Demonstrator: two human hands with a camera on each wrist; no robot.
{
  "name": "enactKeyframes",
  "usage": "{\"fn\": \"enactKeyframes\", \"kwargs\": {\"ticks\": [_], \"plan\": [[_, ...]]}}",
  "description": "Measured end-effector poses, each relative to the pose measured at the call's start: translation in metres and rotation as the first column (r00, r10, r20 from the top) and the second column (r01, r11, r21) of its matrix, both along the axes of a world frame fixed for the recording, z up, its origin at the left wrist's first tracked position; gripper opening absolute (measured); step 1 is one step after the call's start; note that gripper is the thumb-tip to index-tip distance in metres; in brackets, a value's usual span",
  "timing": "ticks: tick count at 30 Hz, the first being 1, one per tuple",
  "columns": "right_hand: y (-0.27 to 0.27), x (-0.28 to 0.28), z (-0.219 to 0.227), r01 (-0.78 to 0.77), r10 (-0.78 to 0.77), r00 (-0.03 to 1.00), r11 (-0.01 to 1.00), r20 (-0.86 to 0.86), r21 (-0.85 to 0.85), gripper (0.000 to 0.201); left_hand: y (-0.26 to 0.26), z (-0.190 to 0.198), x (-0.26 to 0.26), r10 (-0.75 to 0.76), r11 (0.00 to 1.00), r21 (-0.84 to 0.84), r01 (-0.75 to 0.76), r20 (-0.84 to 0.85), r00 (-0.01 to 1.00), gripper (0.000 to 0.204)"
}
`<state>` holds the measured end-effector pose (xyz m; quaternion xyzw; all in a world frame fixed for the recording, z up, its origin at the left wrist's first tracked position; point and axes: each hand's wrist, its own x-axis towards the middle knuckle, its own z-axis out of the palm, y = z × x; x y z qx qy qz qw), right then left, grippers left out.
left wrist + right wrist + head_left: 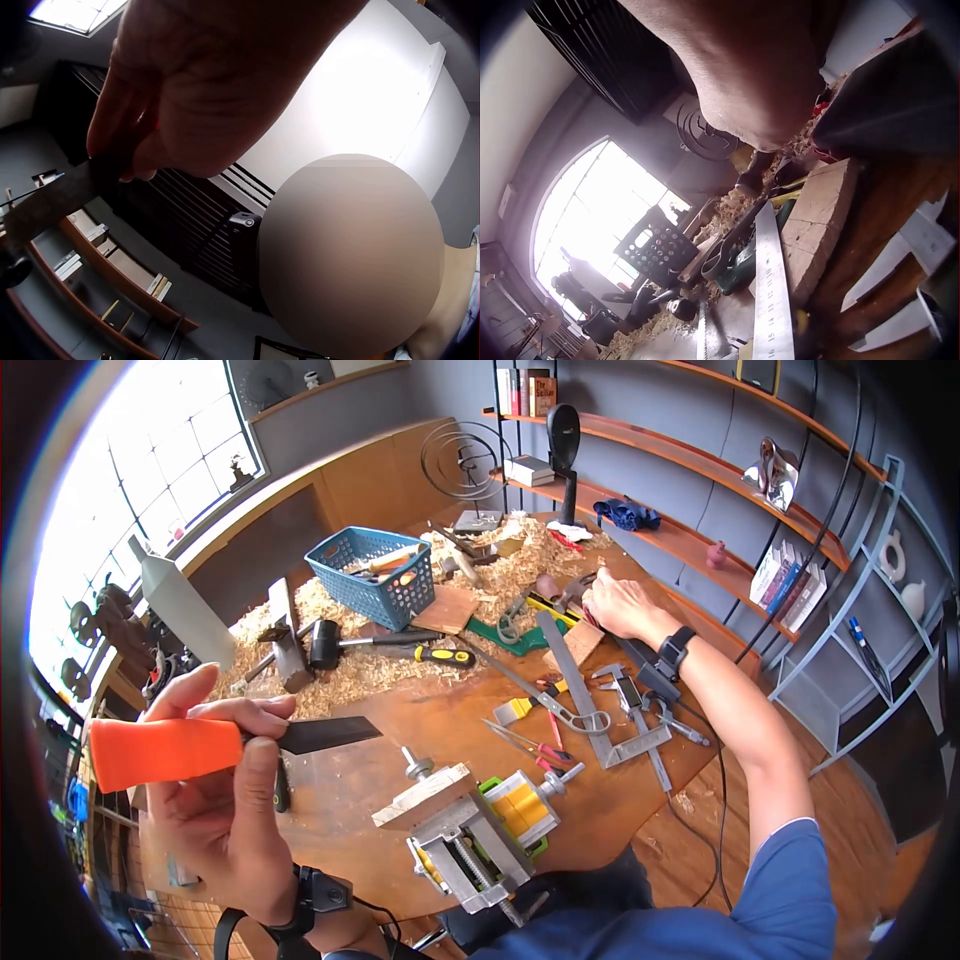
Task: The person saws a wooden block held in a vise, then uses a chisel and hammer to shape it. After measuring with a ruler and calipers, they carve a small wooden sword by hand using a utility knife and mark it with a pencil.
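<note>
My left hand (235,800) holds up a chisel (165,752) by its thick orange handle, above the table's left side. Its dark flat blade (330,735) points right and ends in a slant; the left wrist view also shows the blade (56,199) beyond the fingers. Across the table my right hand (625,605) reaches to the far right edge, over a group of tools beside a small wooden block (578,645). Most of its fingers are hidden, and I cannot tell whether they grip anything. In the right wrist view the right hand (757,90) hangs above the wooden block (821,225).
A vise (470,850) with a wooden piece stands at the near edge. A steel square (580,690), calipers (628,695) and scissors (560,710) lie at the right. Behind are a blue basket (375,595), a mallet (325,645) and heaped wood shavings (385,685).
</note>
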<state>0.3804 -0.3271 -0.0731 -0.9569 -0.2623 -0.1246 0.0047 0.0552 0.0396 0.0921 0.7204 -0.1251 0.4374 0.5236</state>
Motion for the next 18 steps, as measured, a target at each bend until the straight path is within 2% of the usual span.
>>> {"fn": "enactKeyframes", "kwargs": {"ticks": [3, 6, 8, 9, 10, 11, 13, 14, 15, 16, 17, 18], "plan": [[0.013, 0.006, -0.013, -0.014, 0.014, 1.000, 1.000, -0.003, 0.024, 0.032, 0.002, -0.001, 0.001, 0.002, 1.000, 0.023, -0.003, 0.019, 1.000, 0.051], [0.025, -0.013, -0.007, -0.029, 0.026, 0.999, 0.995, -0.026, -0.091, 0.036, 0.003, 0.000, 0.001, 0.001, 1.000, 0.019, -0.001, 0.002, 1.000, 0.052], [0.028, -0.018, -0.011, -0.004, 0.007, 0.998, 0.999, 0.057, -0.052, 0.033, 0.004, 0.000, 0.004, -0.014, 1.000, 0.024, 0.013, 0.047, 0.999, 0.052], [0.036, -0.033, 0.001, -0.061, 0.060, 0.992, 0.998, 0.109, 0.006, 0.025, 0.002, 0.000, 0.005, 0.003, 1.000, 0.019, -0.004, 0.057, 0.998, 0.052], [0.046, -0.045, 0.008, -0.202, 0.179, 0.973, 0.966, 0.147, 0.162, 0.021, 0.003, -0.001, 0.006, 0.004, 1.000, 0.023, -0.005, 0.041, 0.999, 0.052], [0.058, -0.061, 0.017, -0.334, 0.282, 0.938, 0.890, 0.203, 0.310, 0.017, 0.004, -0.002, 0.008, 0.014, 0.999, 0.041, -0.016, 0.052, 0.999, 0.052], [0.089, -0.128, 0.065, -0.378, 0.481, 0.877, 0.680, 0.008, 0.629, 0.008, 0.008, 0.000, 0.007, 0.038, 0.992, 0.122, -0.043, 0.042, 0.998, 0.054], [0.097, -0.146, 0.069, -0.423, 0.635, 0.772, 0.565, -0.045, 0.708, 0.010, 0.010, -0.002, 0.007, 0.035, 0.991, 0.127, -0.039, 0.029, 0.999, 0.054], [0.103, -0.173, 0.080, -0.339, 0.686, 0.707, 0.544, -0.174, 0.768, 0.015, 0.013, -0.002, 0.007, 0.039, 0.988, 0.148, -0.043, 0.031, 0.999, 0.054], [0.110, -0.194, 0.094, -0.169, 0.690, 0.627, 0.575, -0.363, 0.800, 0.020, 0.015, -0.002, 0.007, 0.039, 0.984, 0.171, -0.045, 0.034, 0.999, 0.055], [0.115, -0.205, 0.087, -0.152, 0.728, 0.582, 0.536, -0.363, 0.831, 0.024, 0.016, -0.002, 0.007, 0.051, 0.981, 0.186, -0.054, 0.023, 0.998, 0.055], [0.119, -0.212, 0.087, -0.159, 0.722, 0.576, 0.558, -0.383, 0.814, 0.025, 0.015, -0.002, 0.007, 0.046, 0.980, 0.194, -0.049, 0.018, 0.999, 0.055]]}}
